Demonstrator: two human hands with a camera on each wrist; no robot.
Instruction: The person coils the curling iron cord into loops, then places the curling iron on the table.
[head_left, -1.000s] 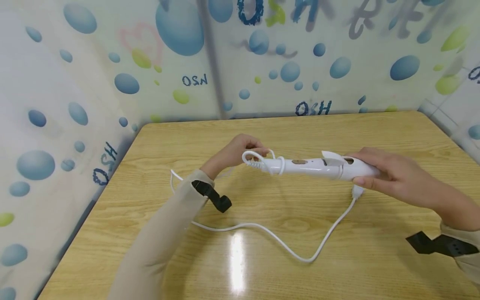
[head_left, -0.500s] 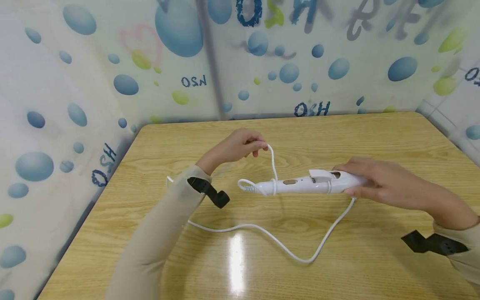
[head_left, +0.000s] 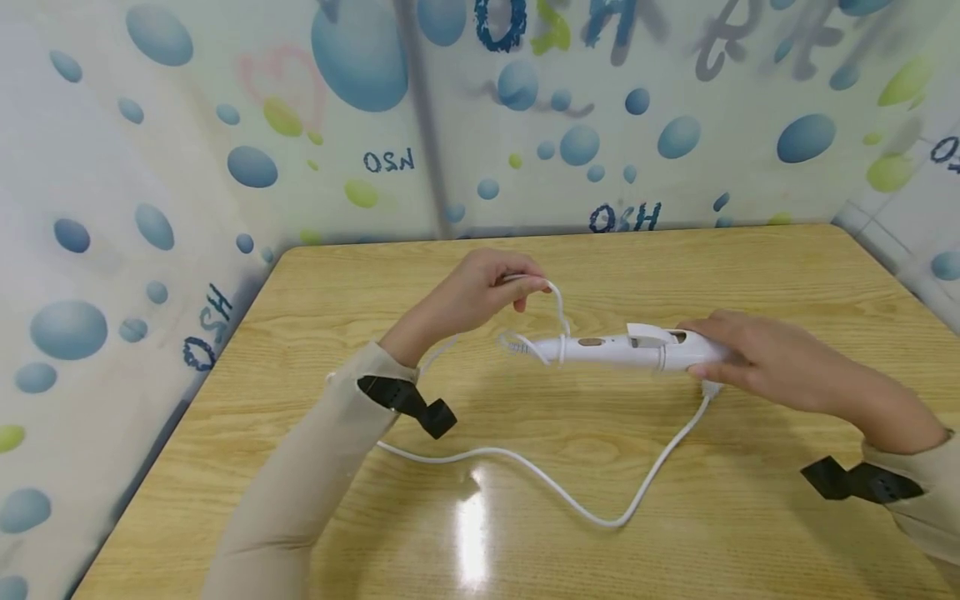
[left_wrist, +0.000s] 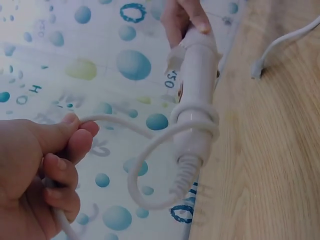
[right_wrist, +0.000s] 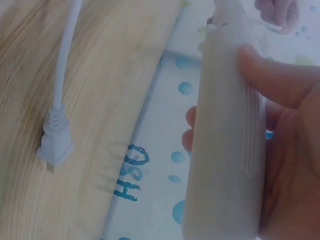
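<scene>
A white curling iron (head_left: 600,350) is held roughly level above the table by my right hand (head_left: 780,358). Its far right part is covered by that hand; in the right wrist view the thumb and fingers wrap the thick, ridged body (right_wrist: 225,150). White cord (left_wrist: 135,175) loops from the spring-like sleeve and winds round the handle end. My left hand (head_left: 480,292), up and left of the handle, pinches this cord between thumb and forefinger, with more cord running under its other fingers. A raised lever (head_left: 648,335) sticks up from the iron.
The rest of the cord (head_left: 517,454) curves over the wooden table (head_left: 300,300) to a two-prong plug (right_wrist: 55,140) lying below the right hand. A wall (head_left: 480,167) patterned with bubbles stands behind the table. Black straps (head_left: 405,400) sit on the wrists.
The left hand has drawn cord up and away from the handle, then shifted slightly right. The curling iron dipped, then rose a little, and now sits lower than one second ago.
</scene>
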